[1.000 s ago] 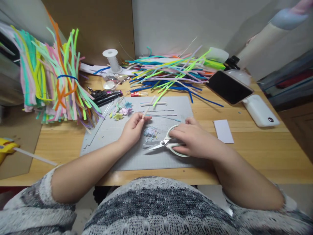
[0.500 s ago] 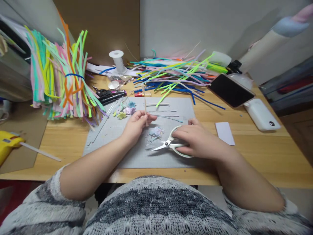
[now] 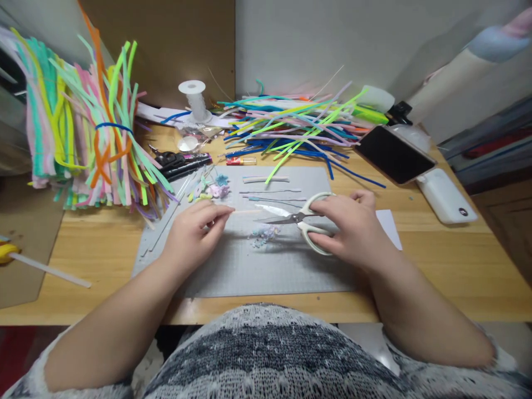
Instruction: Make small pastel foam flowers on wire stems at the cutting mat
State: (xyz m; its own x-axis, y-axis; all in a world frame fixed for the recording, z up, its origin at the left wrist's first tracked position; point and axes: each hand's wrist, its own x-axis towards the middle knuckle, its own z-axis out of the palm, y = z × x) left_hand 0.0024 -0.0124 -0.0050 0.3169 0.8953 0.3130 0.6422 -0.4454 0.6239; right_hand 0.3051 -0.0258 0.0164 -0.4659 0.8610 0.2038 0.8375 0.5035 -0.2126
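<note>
My left hand point(image 3: 198, 228) pinches one end of a pale pipe cleaner point(image 3: 248, 211), which points right above the grey cutting mat point(image 3: 249, 274). My right hand point(image 3: 349, 228) has its fingers through the handles of the scissors point(image 3: 297, 218). The blades are spread, their tips close to the free end of the pipe cleaner. Below the blades lies a small heap of pastel fuzz clippings point(image 3: 265, 235). Fuzzy flowers point(image 3: 214, 188) in blue, pink and yellow-green rest at the mat's upper left. Thin stripped stems point(image 3: 270, 191) lie at its upper middle.
A big bundle of coloured pipe cleaners point(image 3: 91, 127) stands at the left, with more loose ones point(image 3: 295, 122) along the back. A white spool point(image 3: 194, 102), a phone point(image 3: 394, 154), a white power bank point(image 3: 446, 195) and a yellow glue gun point(image 3: 7, 252) are around the mat.
My left hand has moved left and down, and the pipe cleaner has swung from upright to level. The scissors have risen and their blades have opened. The view has shifted slightly.
</note>
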